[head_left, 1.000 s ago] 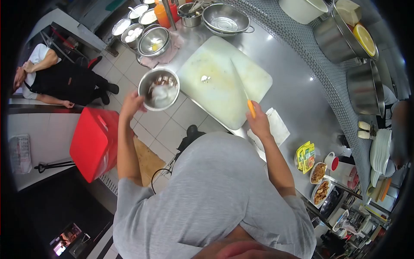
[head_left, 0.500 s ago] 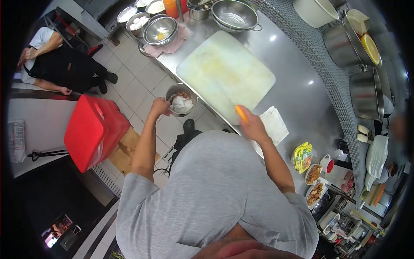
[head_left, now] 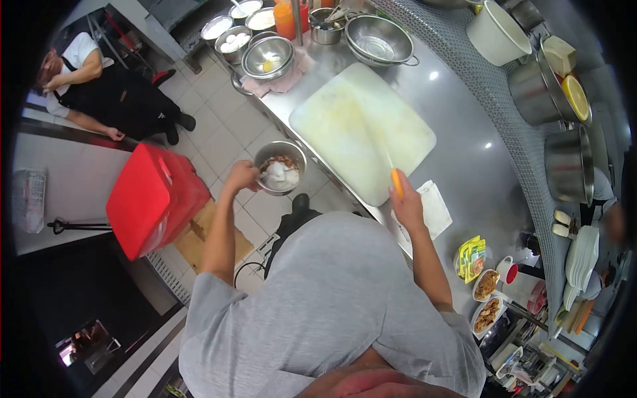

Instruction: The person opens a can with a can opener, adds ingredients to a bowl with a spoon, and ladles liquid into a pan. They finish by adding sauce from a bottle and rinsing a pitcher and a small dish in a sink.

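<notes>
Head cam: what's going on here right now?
A person in a grey shirt stands at a steel counter. The left hand holds a small metal bowl of white and brown scraps by its rim, out past the counter edge over the tiled floor. The right hand grips an orange-handled knife, blade lying across the white cutting board, which looks bare. Another person sits by the wall at upper left.

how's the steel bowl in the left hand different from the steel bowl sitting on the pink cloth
The round steel bowl held by the left hand hangs off the counter edge over the tiled floor; the steel bowl on the pink cloth rests on the counter. The held one contains white and brownish pieces; the other shows only a small yellow bit. Both are shiny and round.
</notes>
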